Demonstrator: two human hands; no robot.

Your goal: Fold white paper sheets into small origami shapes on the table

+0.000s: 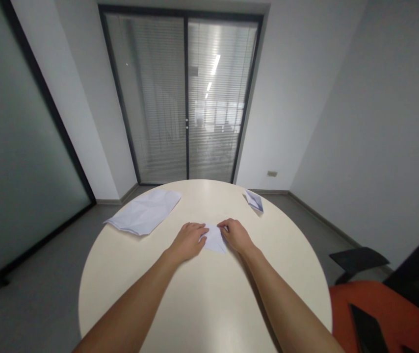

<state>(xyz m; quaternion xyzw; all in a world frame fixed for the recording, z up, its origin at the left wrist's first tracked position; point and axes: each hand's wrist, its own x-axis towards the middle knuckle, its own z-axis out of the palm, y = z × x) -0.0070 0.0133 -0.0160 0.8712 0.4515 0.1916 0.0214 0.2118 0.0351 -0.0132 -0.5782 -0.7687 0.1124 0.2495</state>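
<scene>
Between my hands a small folded sheet of white paper (pixel 215 241) lies on the round table, its lower end narrowing to a corner. My left hand (pixel 191 240) rests on the paper's left side, fingers stretched over it and the thumb apart below them. At the upper right edge, my right hand (pixel 235 234) has its fingers curled and pinched on the paper. Part of that edge is hidden under the right fingers.
Crumpled larger sheets of paper (pixel 146 211) lie at the table's far left. A folded paper piece (pixel 254 201) stands near the far right edge. The round table (pixel 195 304) has an orange chair (pixel 397 314) at its right, with a dark flat object on the seat.
</scene>
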